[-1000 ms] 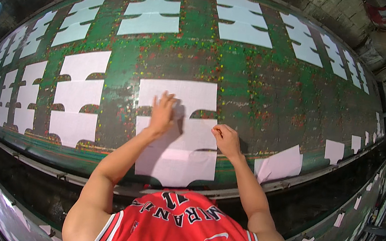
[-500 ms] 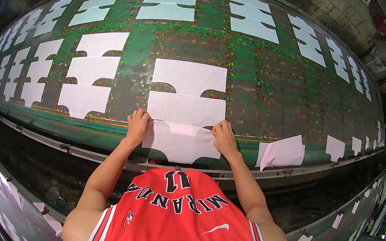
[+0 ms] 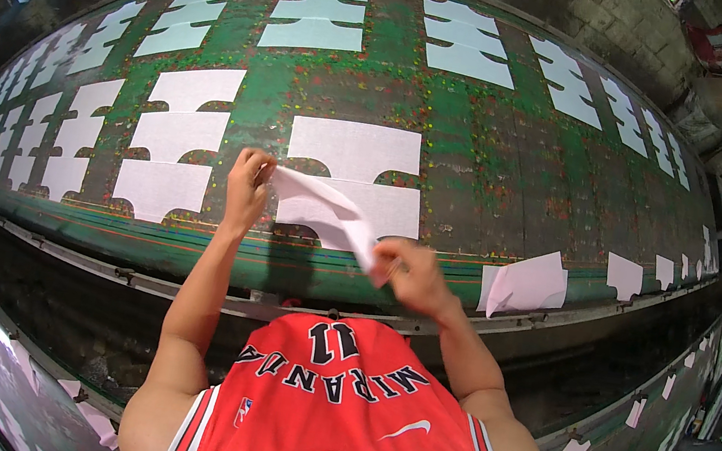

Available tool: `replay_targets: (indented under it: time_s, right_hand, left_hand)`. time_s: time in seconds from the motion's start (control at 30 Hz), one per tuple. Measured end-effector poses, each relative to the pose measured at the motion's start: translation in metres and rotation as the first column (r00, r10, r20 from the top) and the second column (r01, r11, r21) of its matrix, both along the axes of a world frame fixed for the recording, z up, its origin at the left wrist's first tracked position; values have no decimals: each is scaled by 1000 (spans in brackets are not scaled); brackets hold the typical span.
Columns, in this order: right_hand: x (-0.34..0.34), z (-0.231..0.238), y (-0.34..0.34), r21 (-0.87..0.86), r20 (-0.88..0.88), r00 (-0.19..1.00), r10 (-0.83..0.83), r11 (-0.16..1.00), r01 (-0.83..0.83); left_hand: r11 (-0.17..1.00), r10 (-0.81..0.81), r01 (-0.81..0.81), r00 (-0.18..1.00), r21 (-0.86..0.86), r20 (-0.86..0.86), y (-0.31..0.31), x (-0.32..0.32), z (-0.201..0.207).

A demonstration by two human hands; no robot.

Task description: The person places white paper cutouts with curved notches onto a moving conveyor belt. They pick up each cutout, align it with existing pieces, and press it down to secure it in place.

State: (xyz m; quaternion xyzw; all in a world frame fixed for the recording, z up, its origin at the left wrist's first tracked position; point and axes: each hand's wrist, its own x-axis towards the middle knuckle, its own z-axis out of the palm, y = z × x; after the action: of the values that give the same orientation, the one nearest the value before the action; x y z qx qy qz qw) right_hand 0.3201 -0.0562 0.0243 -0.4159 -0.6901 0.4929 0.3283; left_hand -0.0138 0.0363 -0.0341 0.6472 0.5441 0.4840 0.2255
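Note:
A pale, pinkish-white fabric piece (image 3: 328, 197) hangs twisted in the air between my two hands, above the green and brown table. My left hand (image 3: 249, 186) pinches one end of it at the upper left. Lower and nearer to me, my right hand (image 3: 414, 274) is closed around the other end, slightly blurred. Beneath lie two flat white cut panels with curved notches: the far panel (image 3: 356, 145) shows fully, while the nearer panel (image 3: 392, 207) is partly covered by the held piece.
Columns of similar white panels (image 3: 171, 136) lie to the left and in a far row (image 3: 318, 14). A loosely folded piece (image 3: 528, 285) rests on the near edge at right, with several smaller-looking pieces (image 3: 624, 277) beyond it. A metal rail (image 3: 183, 292) runs along the table's near side.
The nearest panel has come up off the table and now hangs twisted between my hands. My left hand has risen away from me; my right hand has moved slightly toward me.

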Motion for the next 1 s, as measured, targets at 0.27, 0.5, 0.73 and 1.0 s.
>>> replay_targets:
  time_s: [0.27, 0.5, 0.73, 1.0]
  right_hand:
    - [-30, 37, 65, 617, 58, 981, -188, 779, 112]
    - [-31, 29, 80, 409, 197, 980, -39, 911, -46]
    - [-13, 48, 123, 548, 126, 980, -153, 835, 60]
    - [25, -10, 242, 454, 60, 850, -523, 773, 443]
  left_hand:
    - [750, -654, 648, 696, 134, 297, -21, 95, 62]
    - [812, -489, 572, 560, 116, 669, -29, 110, 44]
    - [730, -443, 571, 814, -375, 376, -1, 102, -11]
    - [803, -194, 402, 875, -441, 444, 83, 45, -38]
